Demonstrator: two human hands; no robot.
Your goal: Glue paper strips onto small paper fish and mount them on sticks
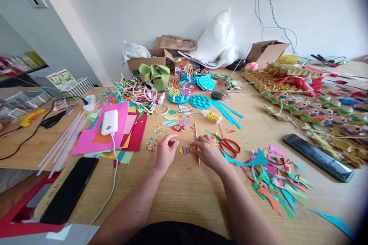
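Observation:
My left hand (166, 150) rests on the wooden table (184, 187), fingers curled with the fingertips pinched together; whether a tiny piece sits between them I cannot tell. My right hand (207, 151) lies beside a small striped paper fish (184, 150), its fingertips touching the fish's right edge. A thin wooden stick (197, 140) runs under the right hand's fingers. More paper fish (178, 121) lie just beyond, and small coloured dots (151, 145) are scattered to the left of the left hand.
Red-handled scissors (229, 145) lie right of my hand, paper scraps (273, 180) beyond. A glue bottle (211, 115), teal discs (200, 101), a power bank (109, 122) on coloured sheets, a black phone (70, 189), a black bar (317, 157) and cardboard boxes (266, 51) surround the work spot.

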